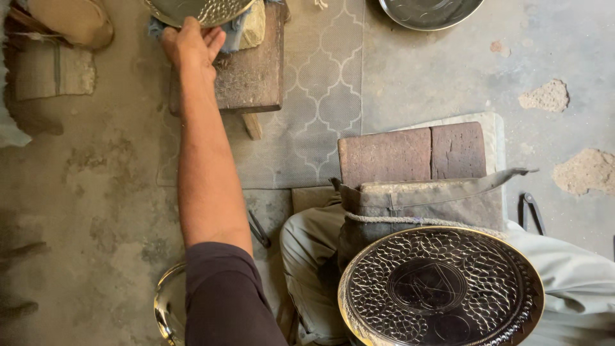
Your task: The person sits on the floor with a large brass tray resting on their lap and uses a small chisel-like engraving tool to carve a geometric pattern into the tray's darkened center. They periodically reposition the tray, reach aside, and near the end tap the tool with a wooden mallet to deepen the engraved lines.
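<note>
- Fingers of the left hand (191,41) curl over the lower rim of a hammered metal plate (198,9), gripping it at the top edge of the view; the arm stretches far forward from a dark sleeve (224,295).
- That plate rests on a folded cloth (246,29) just right of the hand, which in turn lies on a dark wooden block (253,70) directly beneath and beside the hand.
- Right hand: out of view, so its state cannot be told.
- Well back from the left hand, near the person's lap, a large round tray (442,288) with a hammered scale pattern and a gold-coloured rim lies flat on a padded, strapped block (423,202).
- Two bricks (410,154) sit just beyond that block, on a patterned mat (320,96).
- Another shiny dish (429,11) lies far to the right of the reaching hand, and a polished rim (168,304) shows beside the sleeve.
</note>
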Demonstrator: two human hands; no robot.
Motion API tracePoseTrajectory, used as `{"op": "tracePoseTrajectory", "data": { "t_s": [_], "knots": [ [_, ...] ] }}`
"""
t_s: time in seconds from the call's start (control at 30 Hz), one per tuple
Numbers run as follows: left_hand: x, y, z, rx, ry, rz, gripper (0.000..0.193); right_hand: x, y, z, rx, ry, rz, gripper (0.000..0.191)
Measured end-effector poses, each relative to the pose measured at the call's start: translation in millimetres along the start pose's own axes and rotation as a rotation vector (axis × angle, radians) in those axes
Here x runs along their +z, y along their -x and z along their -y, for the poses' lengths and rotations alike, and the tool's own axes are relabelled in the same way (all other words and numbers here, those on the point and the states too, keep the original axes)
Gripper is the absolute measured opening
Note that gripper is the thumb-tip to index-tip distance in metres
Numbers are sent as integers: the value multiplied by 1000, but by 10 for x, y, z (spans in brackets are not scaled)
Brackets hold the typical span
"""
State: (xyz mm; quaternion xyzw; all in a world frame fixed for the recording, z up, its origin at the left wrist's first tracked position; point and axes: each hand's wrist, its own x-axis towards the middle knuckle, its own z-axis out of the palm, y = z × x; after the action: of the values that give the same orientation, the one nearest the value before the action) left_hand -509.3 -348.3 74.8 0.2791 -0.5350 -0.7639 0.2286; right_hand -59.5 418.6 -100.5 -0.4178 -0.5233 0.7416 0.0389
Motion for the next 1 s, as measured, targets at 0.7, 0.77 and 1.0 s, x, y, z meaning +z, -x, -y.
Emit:
{"op": "tracePoseTrajectory", "data": {
  "t_s": [0.7, 0.77, 1.0],
  "knots": [
    [-360, 96, -114, 16, -67, 21, 23, -51, -236, -86, -4, -16, -14, 9],
    [-371, 86, -91, 9, -71, 16, 24, -9, -264, -86, -10, -20, -12, 9],
    [-557, 78, -42, 11, -94, -126, 56, -100, -57, -3, -50, -49, 4, 11]
  ]
}}
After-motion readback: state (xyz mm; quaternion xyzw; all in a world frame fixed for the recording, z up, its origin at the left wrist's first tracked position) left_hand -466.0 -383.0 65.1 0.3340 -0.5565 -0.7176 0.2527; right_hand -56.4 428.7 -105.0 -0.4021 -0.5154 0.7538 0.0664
